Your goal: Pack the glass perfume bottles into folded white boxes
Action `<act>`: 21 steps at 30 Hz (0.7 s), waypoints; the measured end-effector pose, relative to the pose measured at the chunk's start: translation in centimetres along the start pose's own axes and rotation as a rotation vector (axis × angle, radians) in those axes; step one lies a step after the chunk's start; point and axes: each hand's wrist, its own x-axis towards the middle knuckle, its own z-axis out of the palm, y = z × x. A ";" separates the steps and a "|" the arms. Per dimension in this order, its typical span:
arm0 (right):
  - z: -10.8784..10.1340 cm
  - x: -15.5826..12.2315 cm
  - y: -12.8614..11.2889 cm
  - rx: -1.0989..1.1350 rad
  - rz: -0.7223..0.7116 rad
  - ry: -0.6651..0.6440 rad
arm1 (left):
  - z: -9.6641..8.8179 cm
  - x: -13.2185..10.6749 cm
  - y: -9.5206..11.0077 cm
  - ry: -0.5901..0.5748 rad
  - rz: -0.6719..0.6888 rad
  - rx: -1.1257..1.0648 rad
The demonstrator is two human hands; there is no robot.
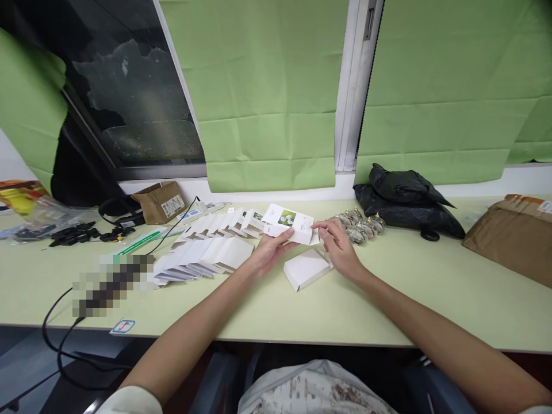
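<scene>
A small white carton with a green picture point(288, 222) is held above the pale green table point(431, 299). My left hand point(268, 251) grips its lower left corner, fingers closed on it. My right hand point(338, 247) pinches its right end. Under my hands lies a flat white box part point(307, 268). Fanned rows of flat white cartons point(207, 250) lie to the left. A cluster of small glass jars point(360, 227) stands just right of the carton.
A black plastic bag point(405, 198) and a brown parcel point(513, 236) lie at the right. A small open cardboard box point(160, 201), black cables, clips and a power strip point(200, 211) sit at the left. A cable hangs over the front edge.
</scene>
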 end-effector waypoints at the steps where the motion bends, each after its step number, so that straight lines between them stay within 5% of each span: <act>1: 0.0 0.0 0.0 -0.046 -0.028 0.014 | 0.0 0.0 0.0 0.005 0.000 -0.005; 10: -0.2 0.4 0.2 0.195 0.162 -0.119 | -0.4 0.2 0.1 0.025 0.016 -0.025; 21: -0.6 -0.1 -0.4 -0.140 -0.054 -0.145 | -1.1 0.7 -0.3 0.056 0.005 0.010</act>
